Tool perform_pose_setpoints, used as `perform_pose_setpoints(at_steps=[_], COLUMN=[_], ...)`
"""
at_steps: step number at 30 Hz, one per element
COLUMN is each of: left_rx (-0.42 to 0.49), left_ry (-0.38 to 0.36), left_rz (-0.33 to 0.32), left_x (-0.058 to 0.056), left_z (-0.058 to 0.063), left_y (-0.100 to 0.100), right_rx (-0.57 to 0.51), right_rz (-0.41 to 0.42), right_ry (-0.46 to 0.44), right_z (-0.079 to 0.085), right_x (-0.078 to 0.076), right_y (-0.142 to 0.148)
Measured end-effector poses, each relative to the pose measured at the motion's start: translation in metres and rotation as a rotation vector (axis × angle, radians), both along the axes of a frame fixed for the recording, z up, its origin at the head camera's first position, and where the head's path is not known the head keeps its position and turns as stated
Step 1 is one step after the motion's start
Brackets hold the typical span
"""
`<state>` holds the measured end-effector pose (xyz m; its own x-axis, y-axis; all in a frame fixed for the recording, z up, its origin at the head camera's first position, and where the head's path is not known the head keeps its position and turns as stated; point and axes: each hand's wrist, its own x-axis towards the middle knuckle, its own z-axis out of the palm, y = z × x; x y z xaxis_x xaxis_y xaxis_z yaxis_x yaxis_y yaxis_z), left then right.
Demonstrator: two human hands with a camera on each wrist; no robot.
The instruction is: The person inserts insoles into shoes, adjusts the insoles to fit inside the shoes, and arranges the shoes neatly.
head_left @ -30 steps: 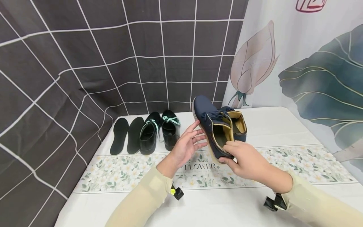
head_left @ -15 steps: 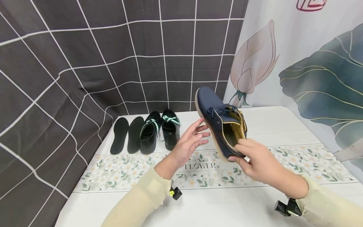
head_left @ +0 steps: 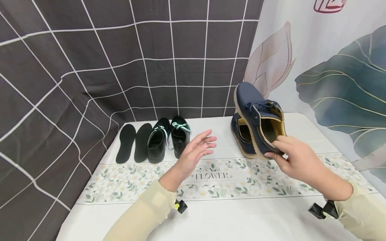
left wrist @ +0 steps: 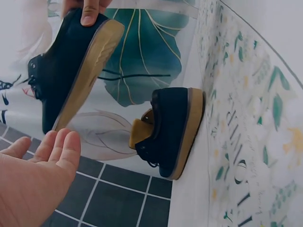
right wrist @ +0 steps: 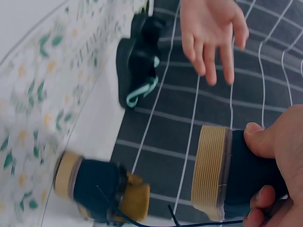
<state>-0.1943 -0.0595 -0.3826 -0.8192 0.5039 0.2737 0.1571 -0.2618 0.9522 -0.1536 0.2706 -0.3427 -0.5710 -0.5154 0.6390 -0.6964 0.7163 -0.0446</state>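
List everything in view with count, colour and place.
Table: one, white and floral, underneath
Held shoe: one, navy, above the table
Standing shoe: one, navy, on the table
Laced shoes: two, black and mint, table's left half
Insoles: two, black, left of those
Grid cloth: one, dark grey, back and left
Curtain: one, white and patterned, back right
Sleeves: two, cream, both forearms
Wrist cameras: two, black, one per wrist
Left hand: one, bare, over the table
Right hand: one, bare, gripping the held shoe

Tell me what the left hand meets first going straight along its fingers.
Likely the navy shoe held by the right hand; the left hand points toward it across a gap in the head view, though depth is unclear.
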Motion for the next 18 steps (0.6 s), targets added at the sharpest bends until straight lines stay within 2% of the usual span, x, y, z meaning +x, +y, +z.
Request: perform_pose_setpoints(at_steps=[10, 18], left_rx=[-0.048, -0.045], left_ry=[-0.002, -0.010], left_rz=[0.045, 0.054], left_x=[0.001, 0.001], left_z=[-0.006, -0.009], left_y=[-0.011, -0.018], right_rx=[0.036, 0.094], right_rz=[-0.163, -0.309], right_ry=[-0.031, -0.172], right_z=[-0.004, -0.017], right_x=[-0.021, -0.040], right_y=[0.034, 0.057])
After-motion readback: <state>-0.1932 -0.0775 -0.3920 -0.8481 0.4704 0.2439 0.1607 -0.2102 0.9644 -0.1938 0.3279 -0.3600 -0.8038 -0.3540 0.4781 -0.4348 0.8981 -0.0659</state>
